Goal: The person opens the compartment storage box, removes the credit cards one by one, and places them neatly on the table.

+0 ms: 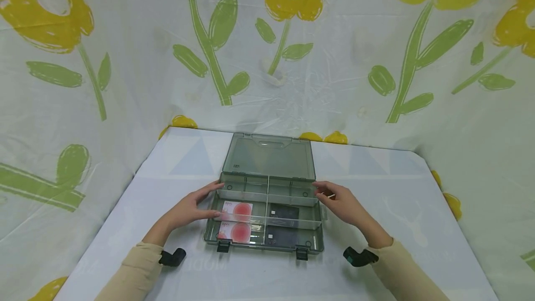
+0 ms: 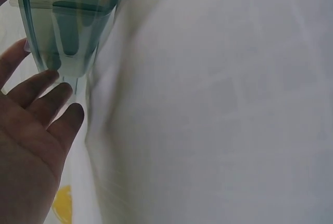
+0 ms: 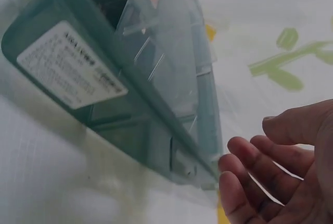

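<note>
A translucent grey-green plastic box [image 1: 288,247] lies with its lid [image 1: 269,157] folded back. Clear dividers split it into compartments. Two white cards with red circles, an upper card [image 1: 242,211] and a lower card [image 1: 239,232], sit on the left. Beside them on the right are an upper dark card [image 1: 290,212] and a lower dark card marked VIP [image 1: 286,236]. My left hand [image 1: 188,208] is at the box's left side, fingers extended and thumb at a divider's end. My right hand [image 1: 344,202] is by the back right corner, fingers loosely bent, holding nothing in the right wrist view.
Two black latches, a left latch [image 1: 223,246] and a right latch [image 1: 302,253], hang off the box's front edge. A printed white label [image 3: 70,65] is stuck on its side. The white table [image 1: 401,245] is enclosed by a flower-patterned curtain [image 1: 334,59].
</note>
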`<state>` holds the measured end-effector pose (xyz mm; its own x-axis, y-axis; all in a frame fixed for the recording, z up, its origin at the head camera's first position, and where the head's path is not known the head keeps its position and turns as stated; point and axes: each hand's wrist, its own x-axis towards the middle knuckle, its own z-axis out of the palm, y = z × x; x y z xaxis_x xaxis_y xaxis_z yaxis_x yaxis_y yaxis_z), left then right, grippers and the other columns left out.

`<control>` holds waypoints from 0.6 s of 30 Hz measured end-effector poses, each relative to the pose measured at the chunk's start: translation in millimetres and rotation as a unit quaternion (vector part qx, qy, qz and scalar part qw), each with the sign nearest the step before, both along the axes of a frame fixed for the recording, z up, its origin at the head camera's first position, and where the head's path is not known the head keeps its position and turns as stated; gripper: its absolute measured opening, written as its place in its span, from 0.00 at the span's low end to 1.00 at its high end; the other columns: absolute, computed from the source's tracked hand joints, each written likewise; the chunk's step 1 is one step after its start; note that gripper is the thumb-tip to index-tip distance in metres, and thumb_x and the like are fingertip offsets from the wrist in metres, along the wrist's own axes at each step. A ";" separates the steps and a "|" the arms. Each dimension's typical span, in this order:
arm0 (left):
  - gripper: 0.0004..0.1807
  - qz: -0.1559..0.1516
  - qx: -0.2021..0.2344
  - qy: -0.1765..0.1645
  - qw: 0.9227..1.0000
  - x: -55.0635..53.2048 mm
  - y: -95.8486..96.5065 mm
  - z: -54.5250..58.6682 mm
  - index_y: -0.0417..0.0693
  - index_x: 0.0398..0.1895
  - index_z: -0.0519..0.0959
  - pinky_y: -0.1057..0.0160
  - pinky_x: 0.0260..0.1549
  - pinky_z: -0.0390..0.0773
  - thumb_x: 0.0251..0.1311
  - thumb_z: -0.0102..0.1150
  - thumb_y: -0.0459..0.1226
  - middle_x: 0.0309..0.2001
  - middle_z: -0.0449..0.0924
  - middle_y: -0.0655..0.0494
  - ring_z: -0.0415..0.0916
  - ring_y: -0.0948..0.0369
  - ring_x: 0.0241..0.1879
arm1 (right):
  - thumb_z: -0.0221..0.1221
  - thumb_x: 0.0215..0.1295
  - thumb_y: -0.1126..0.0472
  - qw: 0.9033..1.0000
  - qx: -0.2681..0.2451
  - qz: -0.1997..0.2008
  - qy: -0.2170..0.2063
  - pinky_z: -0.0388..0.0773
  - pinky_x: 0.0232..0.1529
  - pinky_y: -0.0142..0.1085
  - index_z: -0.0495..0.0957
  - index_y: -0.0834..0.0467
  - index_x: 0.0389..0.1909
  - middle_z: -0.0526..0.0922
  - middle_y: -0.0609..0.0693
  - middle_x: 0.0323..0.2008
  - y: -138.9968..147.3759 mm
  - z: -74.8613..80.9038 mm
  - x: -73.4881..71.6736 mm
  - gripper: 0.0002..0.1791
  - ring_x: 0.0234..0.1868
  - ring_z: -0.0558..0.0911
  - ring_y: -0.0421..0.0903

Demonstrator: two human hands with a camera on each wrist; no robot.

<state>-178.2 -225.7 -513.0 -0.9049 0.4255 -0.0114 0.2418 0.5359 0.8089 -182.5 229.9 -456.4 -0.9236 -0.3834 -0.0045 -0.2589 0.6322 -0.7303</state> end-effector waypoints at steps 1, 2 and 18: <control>0.43 0.001 0.000 0.000 1.000 0.3 -0.4 -0.5 0.56 0.76 0.66 0.28 0.67 0.57 0.58 0.73 0.49 0.79 0.55 0.46 0.52 0.39 0.76 | 0.55 0.78 0.60 1.000 0.000 0.001 0.000 0.82 0.46 0.42 0.73 0.65 0.67 0.84 0.60 0.52 -1.2 1.3 1.0 0.22 0.47 0.84 0.49; 0.43 0.002 0.002 -0.001 1.000 0.6 -0.9 -1.0 0.57 0.76 0.67 0.29 0.67 0.57 0.58 0.73 0.49 0.79 0.55 0.46 0.52 0.39 0.76 | 0.55 0.78 0.60 1.000 0.001 0.003 0.001 0.82 0.46 0.42 0.73 0.65 0.66 0.84 0.60 0.52 -2.4 2.5 1.8 0.22 0.47 0.84 0.50; 0.41 0.008 0.008 -0.008 1.000 1.6 -1.7 -5.8 0.61 0.75 0.67 0.30 0.68 0.57 0.59 0.73 0.49 0.79 0.55 0.47 0.52 0.40 0.77 | 0.56 0.77 0.58 0.997 -0.006 0.063 -0.051 0.83 0.45 0.36 0.75 0.68 0.64 0.84 0.57 0.54 -18.5 5.5 7.1 0.22 0.50 0.84 0.50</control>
<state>-176.6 -227.3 -518.9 -0.9110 0.4119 -0.0193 0.2207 0.5267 0.8209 -175.3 211.3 -450.9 -0.8631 -0.4969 -0.0908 -0.2591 0.5900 -0.7647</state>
